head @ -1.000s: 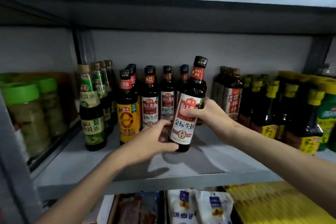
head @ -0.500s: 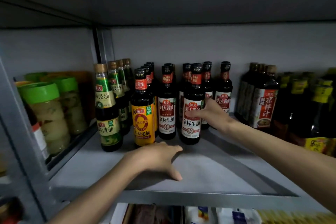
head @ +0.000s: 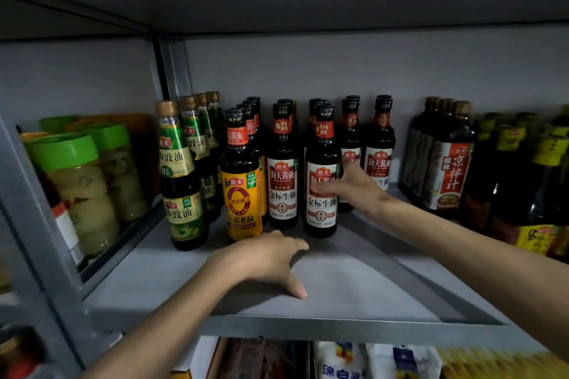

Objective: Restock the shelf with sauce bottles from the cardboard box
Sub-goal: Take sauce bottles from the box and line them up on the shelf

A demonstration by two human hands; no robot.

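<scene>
"Head camera, first entry: where was the sauce bottle?"

"It stood upright on the grey shelf, at the front of a red-label row. A matching bottle stood just beside it on the left."

"How was the right grip recorded?"

"It was closed round that sauce bottle. The thumb lay across the label and the fingers passed behind the bottle's right side."

"And the left grip?"

"It was open, palm down with fingers straight. It was spread low over bare shelf in front of the yellow-label bottle and held nothing."

"What other stock was listed?"

"Green-label bottles with tan caps stood left of the yellow one. Green-lidded jars stood beyond the post. Dark bottles with a white-and-red label stood to the right, well apart. Packets showed on the level below."
</scene>
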